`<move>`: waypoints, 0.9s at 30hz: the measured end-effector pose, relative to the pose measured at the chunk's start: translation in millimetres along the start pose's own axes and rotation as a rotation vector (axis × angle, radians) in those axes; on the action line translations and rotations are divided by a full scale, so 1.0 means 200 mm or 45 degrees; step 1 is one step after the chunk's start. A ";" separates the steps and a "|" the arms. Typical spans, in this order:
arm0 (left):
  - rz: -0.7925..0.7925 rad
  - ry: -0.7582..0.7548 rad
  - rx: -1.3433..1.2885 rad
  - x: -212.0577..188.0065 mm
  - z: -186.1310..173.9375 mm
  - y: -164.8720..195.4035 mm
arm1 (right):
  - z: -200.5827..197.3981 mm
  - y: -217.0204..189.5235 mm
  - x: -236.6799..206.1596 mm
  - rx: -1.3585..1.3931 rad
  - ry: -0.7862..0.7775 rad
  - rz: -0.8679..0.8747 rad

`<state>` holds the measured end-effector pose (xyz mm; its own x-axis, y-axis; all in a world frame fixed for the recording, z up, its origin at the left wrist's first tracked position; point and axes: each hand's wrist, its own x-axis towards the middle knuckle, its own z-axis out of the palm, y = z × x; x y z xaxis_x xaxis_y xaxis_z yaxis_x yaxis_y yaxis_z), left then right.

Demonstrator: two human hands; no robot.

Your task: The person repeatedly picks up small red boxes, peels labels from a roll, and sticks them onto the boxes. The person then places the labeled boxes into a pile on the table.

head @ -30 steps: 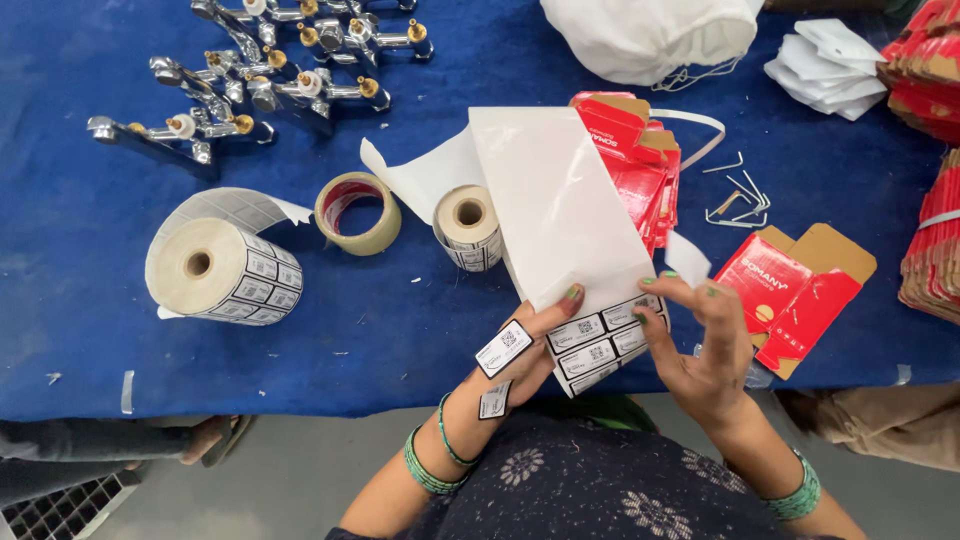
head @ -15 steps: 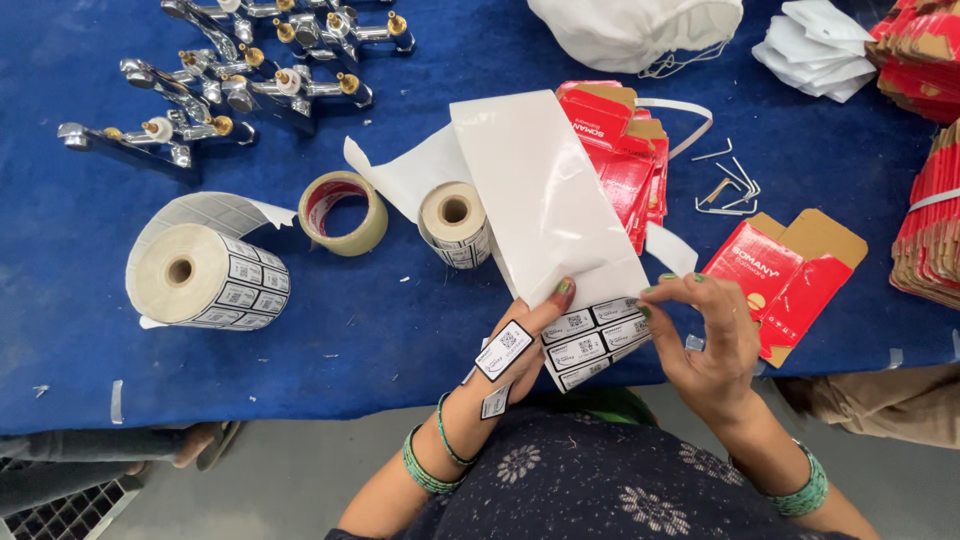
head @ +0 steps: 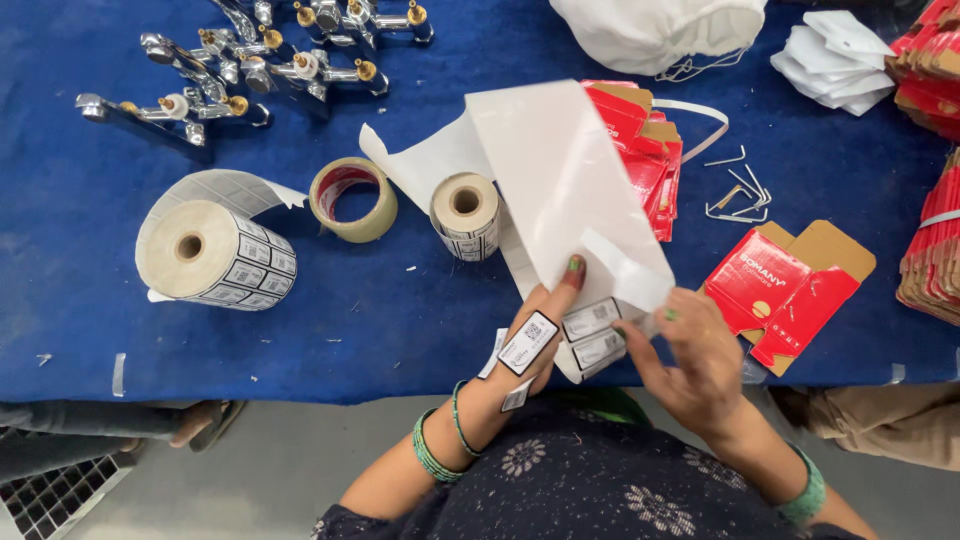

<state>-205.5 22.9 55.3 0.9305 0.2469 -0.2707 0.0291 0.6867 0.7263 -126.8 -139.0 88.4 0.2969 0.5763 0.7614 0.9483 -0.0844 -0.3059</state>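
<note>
Left hand (head: 535, 335) pinches the lower end of a white label backing strip (head: 560, 185), thumb on its face; loose labels (head: 527, 343) stuck along the fingers. Right hand (head: 690, 355), just right of the strip, has its grip closed on a peeling label (head: 592, 319) at the strip's lower edge. Strip slants up over the blue desk (head: 350, 320). Left of the strip: small label roll (head: 466, 215), tape roll (head: 352, 198), large label roll (head: 210, 255). Right of it: flat red carton (head: 790, 290)
</note>
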 end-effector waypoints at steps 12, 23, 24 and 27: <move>-0.201 0.009 -0.268 -0.02 0.02 -0.02 | 0.03 0.10 -0.07 -0.007 -0.068 -0.205; -0.254 0.109 -0.442 0.02 0.02 -0.09 | 0.06 0.13 -0.12 0.075 -0.014 -0.245; -0.235 0.113 -0.429 0.03 0.01 -0.10 | 0.06 0.12 -0.12 0.077 -0.004 -0.238; -0.215 0.070 -0.396 0.03 -0.01 -0.11 | 0.05 0.09 -0.13 0.100 0.010 -0.222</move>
<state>-200.8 10.4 35.3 0.9006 0.1429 -0.4105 0.0602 0.8943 0.4434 -118.3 -148.3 57.2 0.1300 0.5706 0.8108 0.9739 0.0800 -0.2125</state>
